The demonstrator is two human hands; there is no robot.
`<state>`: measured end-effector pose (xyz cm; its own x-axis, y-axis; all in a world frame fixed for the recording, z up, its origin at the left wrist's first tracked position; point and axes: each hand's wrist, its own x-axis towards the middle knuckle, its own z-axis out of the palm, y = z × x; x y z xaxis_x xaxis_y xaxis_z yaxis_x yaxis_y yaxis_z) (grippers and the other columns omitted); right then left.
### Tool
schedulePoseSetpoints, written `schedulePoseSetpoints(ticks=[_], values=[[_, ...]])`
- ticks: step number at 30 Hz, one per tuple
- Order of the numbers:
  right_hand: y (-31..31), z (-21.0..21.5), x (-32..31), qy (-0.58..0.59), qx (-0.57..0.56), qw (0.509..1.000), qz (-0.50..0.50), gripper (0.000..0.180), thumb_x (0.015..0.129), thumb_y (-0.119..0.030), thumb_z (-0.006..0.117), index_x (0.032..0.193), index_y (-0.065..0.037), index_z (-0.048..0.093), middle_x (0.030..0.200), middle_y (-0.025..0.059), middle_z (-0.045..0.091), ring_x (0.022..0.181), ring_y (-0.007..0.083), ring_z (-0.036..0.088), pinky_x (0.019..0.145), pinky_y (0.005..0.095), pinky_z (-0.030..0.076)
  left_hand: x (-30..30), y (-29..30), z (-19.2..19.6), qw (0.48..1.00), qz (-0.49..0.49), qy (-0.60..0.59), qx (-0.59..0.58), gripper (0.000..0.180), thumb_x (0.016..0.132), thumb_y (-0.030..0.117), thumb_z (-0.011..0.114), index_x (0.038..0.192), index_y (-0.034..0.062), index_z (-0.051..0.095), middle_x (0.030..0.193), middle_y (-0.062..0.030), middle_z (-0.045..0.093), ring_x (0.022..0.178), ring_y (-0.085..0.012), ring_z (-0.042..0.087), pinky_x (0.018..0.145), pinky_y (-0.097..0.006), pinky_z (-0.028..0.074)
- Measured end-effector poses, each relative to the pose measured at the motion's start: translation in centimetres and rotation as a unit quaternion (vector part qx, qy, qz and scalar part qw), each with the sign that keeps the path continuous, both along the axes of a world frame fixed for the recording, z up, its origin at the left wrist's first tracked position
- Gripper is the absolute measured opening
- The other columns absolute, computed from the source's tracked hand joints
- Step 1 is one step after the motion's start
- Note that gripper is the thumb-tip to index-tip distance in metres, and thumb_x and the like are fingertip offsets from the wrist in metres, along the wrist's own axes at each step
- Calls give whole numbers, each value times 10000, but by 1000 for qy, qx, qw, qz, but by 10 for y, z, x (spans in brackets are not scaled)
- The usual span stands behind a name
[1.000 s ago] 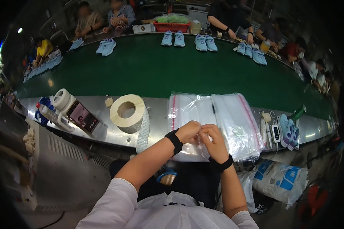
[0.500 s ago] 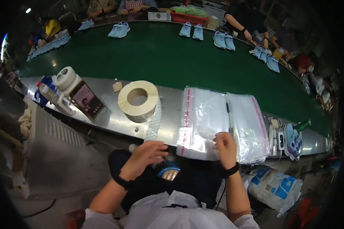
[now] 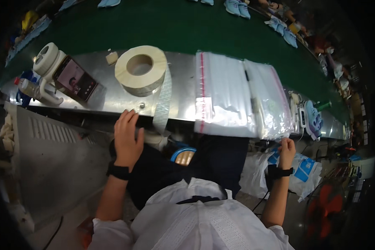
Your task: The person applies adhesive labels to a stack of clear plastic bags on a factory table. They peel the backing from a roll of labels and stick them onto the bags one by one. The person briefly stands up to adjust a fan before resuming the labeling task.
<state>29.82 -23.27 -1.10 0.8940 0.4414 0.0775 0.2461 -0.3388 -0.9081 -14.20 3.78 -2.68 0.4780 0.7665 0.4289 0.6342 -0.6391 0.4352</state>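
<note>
- Left hand (image 3: 127, 137) rests flat, fingers spread, on the near edge of the steel worktop (image 3: 112, 98), holding nothing, just below the roll of paper tape (image 3: 141, 70).
- Right hand (image 3: 286, 151) is off the worktop's edge; its grip pinches the hanging corner of the clear bag stack (image 3: 241, 98).
- This looks like drawing one bag off the stack; the next move likely calls for peeling a single layer free.
</note>
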Motion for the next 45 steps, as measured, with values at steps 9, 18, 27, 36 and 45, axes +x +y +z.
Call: schedulePoseSetpoints(ticks=[9, 18, 27, 36, 45], values=[[-12, 32, -86, 77, -46, 996, 24, 136, 904, -194, 511, 846, -86, 568, 765, -10, 585, 573, 37, 480, 483, 169, 323, 3, 6, -27, 997, -9, 2, 83, 590, 696, 73, 633, 1249, 51, 431, 1264, -136, 385, 1215, -332, 339, 968, -474, 324], [-33, 29, -109, 121, -68, 990, 31, 156, 912, -209, 505, 846, -83, 569, 769, -9, 583, 606, 37, 495, 518, 170, 345, 17, 20, -70, 981, 21, 8, 191, 696, 614, 52, 684, 1239, 37, 378, 1257, -152, 293, 1192, -350, 285, 961, -474, 346], [-18, 5, -105, 147, -120, 976, 107, 167, 904, -200, 514, 855, -51, 571, 788, 3, 590, 639, 55, 506, 571, 200, 379, 15, 29, -80, 973, 0, 60, 223, 767, 593, 39, 683, 1241, -8, 274, 1290, -229, 234, 1205, -439, 227, 993, -504, 318], [-36, 1, -117, 137, -161, 969, 128, 181, 904, -173, 505, 845, -17, 576, 784, 2, 589, 654, 66, 514, 590, 209, 393, 17, 38, -93, 965, -12, 46, 257, 741, 606, 44, 654, 1235, -19, 268, 1284, -233, 229, 1197, -457, 213, 982, -510, 308], [-84, -4, -137, 139, -163, 974, 75, 158, 886, -135, 524, 824, -1, 580, 737, 17, 589, 640, 90, 536, 591, 229, 427, 23, 43, -95, 961, -22, 15, 274, 721, 605, 70, 658, 1219, -43, 296, 1280, -228, 229, 1184, -471, 220, 982, -521, 298]])
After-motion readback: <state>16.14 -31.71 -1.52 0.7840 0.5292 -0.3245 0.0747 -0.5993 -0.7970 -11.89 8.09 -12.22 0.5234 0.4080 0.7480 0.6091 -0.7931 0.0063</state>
